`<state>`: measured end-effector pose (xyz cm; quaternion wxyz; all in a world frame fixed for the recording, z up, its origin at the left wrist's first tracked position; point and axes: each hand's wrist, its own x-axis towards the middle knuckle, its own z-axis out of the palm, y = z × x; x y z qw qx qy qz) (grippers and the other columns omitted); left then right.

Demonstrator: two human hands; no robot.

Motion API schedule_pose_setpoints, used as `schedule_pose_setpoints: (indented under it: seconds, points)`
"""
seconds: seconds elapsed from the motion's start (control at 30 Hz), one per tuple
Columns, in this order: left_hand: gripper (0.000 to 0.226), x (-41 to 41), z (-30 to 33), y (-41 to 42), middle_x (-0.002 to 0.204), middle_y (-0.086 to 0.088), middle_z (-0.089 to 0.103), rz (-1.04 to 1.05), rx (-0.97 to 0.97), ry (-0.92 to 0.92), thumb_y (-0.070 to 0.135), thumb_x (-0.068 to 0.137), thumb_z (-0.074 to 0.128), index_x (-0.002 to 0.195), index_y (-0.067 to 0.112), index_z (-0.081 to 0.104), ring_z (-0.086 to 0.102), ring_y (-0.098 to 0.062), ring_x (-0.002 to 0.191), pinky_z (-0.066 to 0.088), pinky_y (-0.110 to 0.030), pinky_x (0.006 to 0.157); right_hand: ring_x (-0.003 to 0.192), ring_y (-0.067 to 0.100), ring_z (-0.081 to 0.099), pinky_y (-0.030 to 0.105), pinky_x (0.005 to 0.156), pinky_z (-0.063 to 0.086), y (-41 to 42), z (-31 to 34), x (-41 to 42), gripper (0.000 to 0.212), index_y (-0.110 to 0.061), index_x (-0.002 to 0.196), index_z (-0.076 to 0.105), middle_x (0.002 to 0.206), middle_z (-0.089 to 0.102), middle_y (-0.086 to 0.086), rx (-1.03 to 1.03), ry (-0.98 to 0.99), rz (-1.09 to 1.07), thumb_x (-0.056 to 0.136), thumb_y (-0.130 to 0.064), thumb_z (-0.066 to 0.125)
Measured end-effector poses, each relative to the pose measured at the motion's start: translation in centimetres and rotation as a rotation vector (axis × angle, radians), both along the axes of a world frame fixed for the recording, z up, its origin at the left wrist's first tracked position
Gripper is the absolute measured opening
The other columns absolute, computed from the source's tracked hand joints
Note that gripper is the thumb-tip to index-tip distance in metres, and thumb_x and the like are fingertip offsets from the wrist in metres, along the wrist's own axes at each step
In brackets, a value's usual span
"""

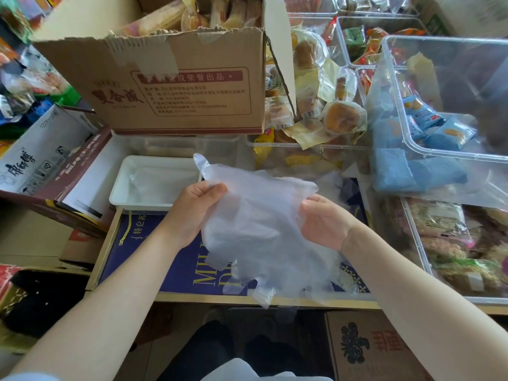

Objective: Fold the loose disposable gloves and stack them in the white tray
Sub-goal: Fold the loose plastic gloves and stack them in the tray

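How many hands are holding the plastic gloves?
2. The left hand pinches the gloves' upper left edge; the right hand grips their right side.

Two hands, the left hand (192,213) and right hand (324,221), share one bundle of gloves (255,232) between them. One white tray (118,185) sits beyond the left hand. One cardboard box (176,86) stands farther back.

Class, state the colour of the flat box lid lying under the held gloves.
Dark blue box lid with gold lettering and border, seen in the head view.
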<state>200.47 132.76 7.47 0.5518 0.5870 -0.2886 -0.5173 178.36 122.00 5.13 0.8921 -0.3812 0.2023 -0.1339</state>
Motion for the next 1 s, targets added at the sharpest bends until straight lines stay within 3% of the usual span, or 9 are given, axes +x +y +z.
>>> schedule_pose_setpoints:
  seconds: [0.13,0.23,0.33,0.47,0.53,0.63,0.73,0.87,1.0]
  points:
    - [0.019,0.6,-0.4,-0.2,0.078,0.002,0.073,0.103,0.026,-0.011,0.015,0.093,0.051,0.084,0.015,0.067,0.068,-0.012,0.074,0.054,-0.023,0.067,0.069,0.010,0.060,0.020,0.067,0.047,0.2,0.6,-0.6,0.011,-0.017,0.066,0.067,0.073,0.066,-0.004,-0.174,0.027,-0.058,0.072,-0.020,0.075]
    - [0.015,1.1,-1.3,-0.7,0.080,0.000,0.069,0.213,0.092,-0.110,0.018,0.092,0.055,0.083,0.018,0.066,0.063,-0.017,0.081,0.050,-0.027,0.075,0.070,0.006,0.064,0.017,0.064,0.050,-0.5,0.7,-0.1,0.015,-0.016,0.074,0.061,0.074,0.070,-0.004,-0.292,0.242,-0.479,0.085,-0.006,0.060]
    - [0.016,1.6,-2.6,-1.0,0.082,-0.006,0.062,0.277,0.213,-0.305,0.023,0.092,0.057,0.081,0.023,0.068,0.054,-0.021,0.080,0.043,-0.031,0.074,0.047,0.001,0.051,0.015,0.048,0.043,-2.1,1.0,0.1,0.015,-0.018,0.080,0.057,0.057,0.059,-0.009,-0.383,0.444,-0.817,0.093,-0.009,0.055]
    - [0.025,2.0,-3.1,-0.9,0.080,0.002,0.060,0.368,0.275,-0.449,0.027,0.094,0.054,0.105,0.010,0.067,0.054,-0.016,0.081,0.042,-0.029,0.078,0.037,0.002,0.039,0.015,0.035,0.034,-3.2,1.9,-0.9,0.018,-0.012,0.090,0.067,0.060,0.049,0.001,-0.569,0.759,-0.765,0.096,-0.016,0.050]
    - [0.018,1.8,-2.5,-0.9,0.079,0.002,0.058,0.419,0.244,-0.476,0.027,0.095,0.052,0.093,0.017,0.067,0.052,-0.013,0.076,0.042,-0.027,0.074,0.039,0.005,0.040,0.015,0.036,0.034,-3.3,2.4,-1.2,0.027,-0.010,0.087,0.069,0.057,0.047,0.003,-0.557,0.826,-0.716,0.098,-0.020,0.046]
    - [0.027,1.5,-1.1,-1.0,0.070,0.001,0.052,0.479,0.123,-0.555,0.027,0.095,0.049,0.069,0.027,0.055,0.045,-0.008,0.064,0.040,-0.019,0.063,0.044,0.011,0.040,0.021,0.045,0.033,-3.1,4.3,-1.1,0.039,-0.015,0.071,0.070,0.054,0.046,0.004,-0.444,0.815,-0.667,0.098,-0.024,0.044]
    - [0.023,0.6,0.3,-1.5,0.067,0.005,0.051,0.473,-0.006,-0.587,0.027,0.096,0.049,0.074,0.026,0.057,0.043,-0.001,0.057,0.035,-0.008,0.054,0.034,0.006,0.047,0.014,0.037,0.036,-1.9,6.2,0.0,0.040,-0.006,0.078,0.067,0.041,0.050,-0.002,-0.237,0.725,-0.623,0.100,-0.024,0.040]
    - [0.027,-2.1,1.7,-2.2,0.078,0.022,0.061,0.350,-0.151,-0.530,0.019,0.096,0.050,0.079,0.037,0.061,0.053,0.016,0.070,0.038,-0.005,0.068,0.044,0.012,0.062,0.024,0.046,0.053,0.7,7.1,2.9,0.023,-0.006,0.084,0.056,0.052,0.062,0.002,-0.072,0.540,-0.538,0.099,-0.013,0.041]
    - [0.023,-4.3,1.4,-2.2,0.080,0.023,0.065,0.192,-0.163,-0.337,0.020,0.096,0.050,0.086,0.034,0.064,0.057,0.012,0.076,0.042,-0.009,0.072,0.048,0.017,0.065,0.032,0.058,0.058,1.7,7.6,5.1,0.016,-0.003,0.083,0.045,0.063,0.063,0.015,0.164,0.328,-0.642,0.098,-0.007,0.041]
